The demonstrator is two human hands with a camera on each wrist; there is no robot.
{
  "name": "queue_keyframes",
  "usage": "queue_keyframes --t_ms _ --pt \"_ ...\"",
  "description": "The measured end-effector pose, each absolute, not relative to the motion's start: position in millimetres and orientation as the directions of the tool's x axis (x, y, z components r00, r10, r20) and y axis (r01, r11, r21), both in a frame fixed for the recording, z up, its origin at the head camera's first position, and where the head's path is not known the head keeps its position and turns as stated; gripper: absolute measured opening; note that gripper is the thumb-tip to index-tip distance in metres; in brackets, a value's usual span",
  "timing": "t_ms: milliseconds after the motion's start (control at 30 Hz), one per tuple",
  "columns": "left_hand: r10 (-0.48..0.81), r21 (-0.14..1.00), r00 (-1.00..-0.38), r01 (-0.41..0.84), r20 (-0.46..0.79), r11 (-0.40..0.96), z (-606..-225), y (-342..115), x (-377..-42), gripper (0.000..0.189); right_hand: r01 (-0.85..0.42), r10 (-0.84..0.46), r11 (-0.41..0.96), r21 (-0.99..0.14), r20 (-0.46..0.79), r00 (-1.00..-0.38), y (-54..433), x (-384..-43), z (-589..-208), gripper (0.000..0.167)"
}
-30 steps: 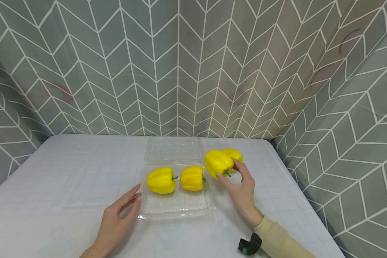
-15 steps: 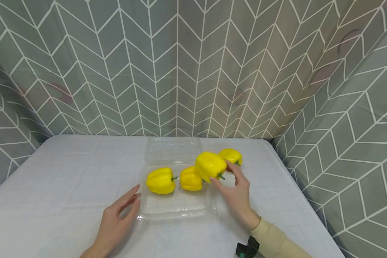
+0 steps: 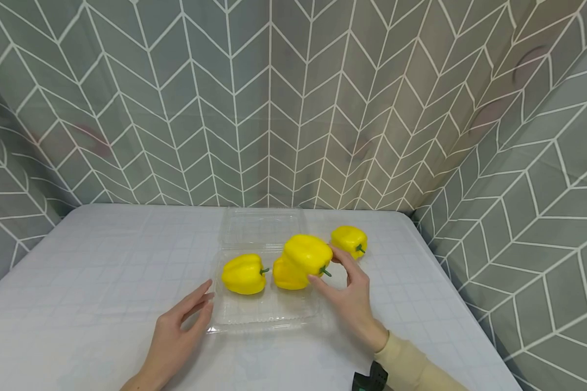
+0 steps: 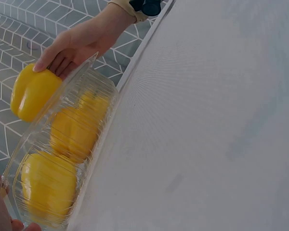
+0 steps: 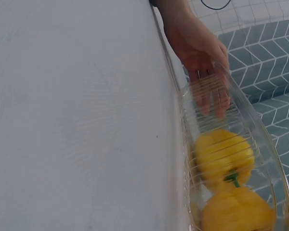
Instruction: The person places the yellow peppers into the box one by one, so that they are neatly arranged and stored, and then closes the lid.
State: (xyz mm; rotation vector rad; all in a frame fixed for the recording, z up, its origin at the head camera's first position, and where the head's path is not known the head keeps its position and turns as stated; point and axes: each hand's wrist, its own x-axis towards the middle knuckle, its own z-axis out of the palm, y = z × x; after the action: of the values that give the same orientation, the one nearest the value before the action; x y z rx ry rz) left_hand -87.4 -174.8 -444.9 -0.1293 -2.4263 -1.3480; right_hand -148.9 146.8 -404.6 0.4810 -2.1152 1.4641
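Note:
Held up over the right side of a clear plastic clamshell container (image 3: 254, 316) is a yellow bell pepper (image 3: 307, 254). My right hand (image 3: 349, 296) pinches it at its stem end, between thumb and fingers. Beneath it, a second yellow pepper (image 3: 287, 274), partly covered from the head camera, lies in the container. The left pepper (image 3: 244, 274) lies beside that one, its green stem pointing right. My left hand (image 3: 178, 328) rests at the container's left edge, fingers nearly straight along its wall (image 5: 207, 101).
Another yellow pepper (image 3: 349, 241) lies on the white-covered table (image 3: 102, 260), right of the container. The container's open lid (image 3: 263, 227) lies flat toward the back. A grey patterned curtain (image 3: 283, 108) stands behind the table and along its sides.
My right hand has carried its pepper leftward, from beside the container to above the right pepper inside. The loose pepper behind is now uncovered. My left hand stays put.

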Motion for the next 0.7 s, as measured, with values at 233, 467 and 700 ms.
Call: queue_keyframes --t_ms 233,467,700 --pt "-0.091 0.804 -0.93 0.256 0.357 0.537 -445.0 -175.2 -87.2 0.044 -0.55 -0.028 0.359 -0.754 0.581 -0.814 139.5 -146.1 -403.7 0.063" --pt "-0.091 0.805 -0.928 0.261 0.362 0.532 -445.2 -175.3 -87.2 0.044 -0.533 -0.05 0.355 -0.768 0.554 -0.831 134.3 -142.9 -401.5 0.061" --pt "-0.091 0.805 -0.925 0.268 0.368 0.53 -445.3 -175.0 -87.1 0.044 -0.573 -0.108 0.356 -0.738 0.577 -0.81 130.8 -143.6 -403.0 0.063"
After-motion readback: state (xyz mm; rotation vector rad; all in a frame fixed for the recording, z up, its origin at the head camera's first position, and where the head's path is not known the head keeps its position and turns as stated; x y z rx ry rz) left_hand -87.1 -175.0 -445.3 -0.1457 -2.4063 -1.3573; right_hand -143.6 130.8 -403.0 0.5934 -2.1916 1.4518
